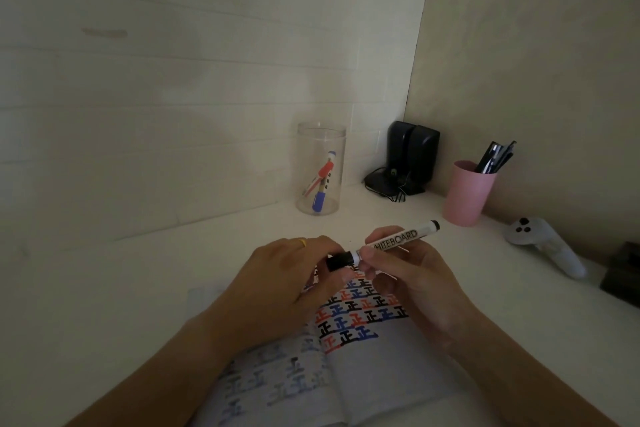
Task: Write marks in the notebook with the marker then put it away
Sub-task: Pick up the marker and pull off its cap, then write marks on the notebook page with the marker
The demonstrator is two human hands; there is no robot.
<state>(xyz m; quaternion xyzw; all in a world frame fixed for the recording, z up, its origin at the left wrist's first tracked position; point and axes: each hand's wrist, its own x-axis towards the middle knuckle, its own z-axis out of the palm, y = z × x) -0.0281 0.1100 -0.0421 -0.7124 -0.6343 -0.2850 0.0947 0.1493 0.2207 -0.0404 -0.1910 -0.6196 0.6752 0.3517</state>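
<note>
A black whiteboard marker (398,241) is held level above the open notebook (367,357). My right hand (408,274) grips its white barrel. My left hand (291,277), with a ring on one finger, pinches the black cap (337,261) at the marker's left end. The cap sits on the marker. The notebook lies on the white desk (173,270), its right page filled with rows of black, red and blue marks, its left page showing faint marks. My hands cover the top of the page.
A clear jar (320,170) with a red and a blue marker stands behind by the wall. A black device (412,158) with cables sits in the corner. To the right are a pink cup (467,194) of pens, a white controller (543,243) and a dark box (621,274).
</note>
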